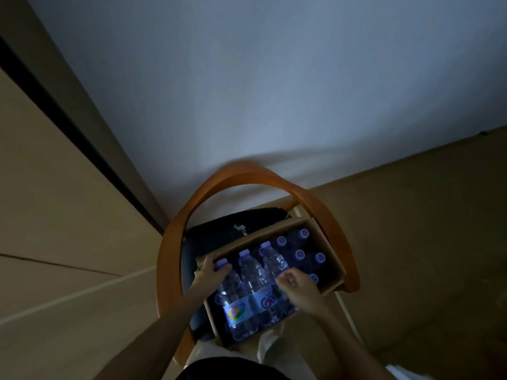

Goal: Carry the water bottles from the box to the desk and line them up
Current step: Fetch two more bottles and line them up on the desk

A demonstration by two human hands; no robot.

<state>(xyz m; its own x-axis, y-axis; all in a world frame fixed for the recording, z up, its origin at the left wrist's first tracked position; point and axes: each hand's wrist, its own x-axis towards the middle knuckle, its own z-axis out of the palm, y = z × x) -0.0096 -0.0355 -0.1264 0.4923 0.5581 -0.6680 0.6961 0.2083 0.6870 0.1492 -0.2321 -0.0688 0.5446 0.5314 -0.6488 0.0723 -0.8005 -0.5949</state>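
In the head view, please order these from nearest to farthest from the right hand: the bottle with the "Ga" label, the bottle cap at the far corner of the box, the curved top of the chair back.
Measured from the right hand:
1. Bottle with the "Ga" label, just left of it.
2. Far-corner bottle cap, deeper in the box.
3. Curved chair back, beyond the box.

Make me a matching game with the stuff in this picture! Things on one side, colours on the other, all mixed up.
Things:
1. chair
2. box
3. bottle caps
4. seat cushion

Colours:
A. black
B. orange
C. pale blue
D. brown cardboard

Pairs: 1-B, 2-D, 3-C, 4-A
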